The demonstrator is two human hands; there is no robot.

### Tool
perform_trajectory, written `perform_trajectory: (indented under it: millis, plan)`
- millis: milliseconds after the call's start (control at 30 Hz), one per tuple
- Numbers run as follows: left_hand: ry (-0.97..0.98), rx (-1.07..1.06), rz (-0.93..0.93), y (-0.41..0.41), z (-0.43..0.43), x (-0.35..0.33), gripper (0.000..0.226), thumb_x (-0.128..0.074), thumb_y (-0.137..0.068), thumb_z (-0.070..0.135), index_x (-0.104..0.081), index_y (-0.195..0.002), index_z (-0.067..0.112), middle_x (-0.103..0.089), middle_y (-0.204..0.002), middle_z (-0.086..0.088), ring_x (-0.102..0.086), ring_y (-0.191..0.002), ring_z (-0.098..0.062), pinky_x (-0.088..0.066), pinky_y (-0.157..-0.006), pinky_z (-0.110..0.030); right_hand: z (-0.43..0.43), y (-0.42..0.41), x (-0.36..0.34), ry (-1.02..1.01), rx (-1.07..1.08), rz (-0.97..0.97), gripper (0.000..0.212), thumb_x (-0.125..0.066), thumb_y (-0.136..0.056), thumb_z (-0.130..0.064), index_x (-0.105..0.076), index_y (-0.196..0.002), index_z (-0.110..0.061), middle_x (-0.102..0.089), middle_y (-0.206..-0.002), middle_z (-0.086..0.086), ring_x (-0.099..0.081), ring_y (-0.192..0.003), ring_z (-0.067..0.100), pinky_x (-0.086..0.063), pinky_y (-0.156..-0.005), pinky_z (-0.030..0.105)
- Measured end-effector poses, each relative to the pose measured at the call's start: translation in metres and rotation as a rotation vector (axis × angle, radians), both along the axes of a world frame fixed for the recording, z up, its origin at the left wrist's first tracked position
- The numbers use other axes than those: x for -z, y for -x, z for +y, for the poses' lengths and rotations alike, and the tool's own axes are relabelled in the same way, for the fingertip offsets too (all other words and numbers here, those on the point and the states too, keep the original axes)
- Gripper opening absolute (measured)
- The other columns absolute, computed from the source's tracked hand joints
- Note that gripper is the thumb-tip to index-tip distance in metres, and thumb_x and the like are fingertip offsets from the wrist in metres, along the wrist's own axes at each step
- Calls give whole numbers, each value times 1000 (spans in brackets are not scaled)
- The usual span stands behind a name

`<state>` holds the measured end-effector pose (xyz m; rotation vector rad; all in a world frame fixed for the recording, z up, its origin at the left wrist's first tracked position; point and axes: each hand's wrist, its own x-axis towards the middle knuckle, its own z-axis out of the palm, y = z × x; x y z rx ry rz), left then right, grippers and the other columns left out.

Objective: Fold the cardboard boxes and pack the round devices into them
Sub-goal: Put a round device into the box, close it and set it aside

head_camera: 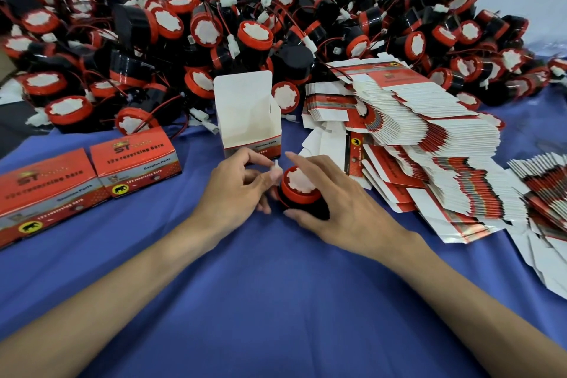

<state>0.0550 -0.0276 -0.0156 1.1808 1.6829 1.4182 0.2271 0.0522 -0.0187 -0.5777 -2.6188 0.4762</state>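
Nearest, two bare forearms reach over the blue-covered table (pixel 276 301). The right hand (pixel 343 205) has its grip curled round the black body of a round device (pixel 299 190), which stands on the cloth with its red-and-white cap up. The forefinger stretches over the cap. Just left of it, the left hand (pixel 236 193) has its grip pinched on the device's small white connector (pixel 277 167).

Just beyond the hands stands an open box (pixel 248 120), upright, with its lid flap raised and a white inside. To the left lie two closed red boxes (pixel 135 156), side by side. To the right, flat unfolded cartons (pixel 429 138) lie fanned in slumping stacks. Along the far edge is a big heap of devices (pixel 276 24), tangled with red and black wires.
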Motion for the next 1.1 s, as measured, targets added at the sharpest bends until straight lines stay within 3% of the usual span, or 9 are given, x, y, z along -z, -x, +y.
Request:
perform_trajectory:
  millis: [133,267,467,800,967,1100]
  plan:
    - [7,61,-18,4,-1,-3,6,-65,-89,16,-64,-92,10,-67,-57,-3,-58,-44,-10,-44,-47,-14,3,-1,1,51,-32,-9,87,-68,-86,-41,-11,-152,-34,-34,-140,-4,-38,-129,10,-40,-104,30]
    - [-19,112,-52,3,-2,-4,8,-66,-87,12,-67,-94,7,-71,-70,-2,-61,-53,-7,-47,-53,-13,4,-1,3,92,-87,26,75,-69,-85,-36,-31,-149,-23,-32,-152,-4,-30,-140,8,-32,-114,33]
    - [-29,121,-83,4,-2,-2,6,-69,-85,9,-71,-90,11,-74,-82,1,-69,-75,-5,-52,-64,-14,3,0,4,144,-73,56,66,-68,-83,-37,-45,-142,-22,-47,-135,-7,-43,-125,6,-38,-107,29]
    - [6,115,3,8,-1,-1,6,-70,-85,10,-74,-81,13,-72,-72,-1,-66,-66,-13,-57,-66,-21,-1,2,2,163,-103,78,63,-71,-83,-28,-48,-140,-16,-39,-148,-7,-37,-135,4,-30,-111,18]
    - [12,87,13,5,-1,-1,4,-71,-84,11,-71,-84,15,-73,-73,-1,-68,-64,-11,-52,-59,-16,-13,8,6,112,-48,97,57,-71,-81,-19,-52,-134,-13,-44,-141,1,-46,-123,6,-36,-104,13]
    - [33,85,4,5,0,-1,3,-72,-84,11,-70,-85,9,-72,-68,0,-66,-59,-9,-50,-56,-15,-14,10,6,94,-43,134,62,-77,-79,-26,-53,-134,-8,-51,-131,5,-46,-119,8,-32,-104,10]
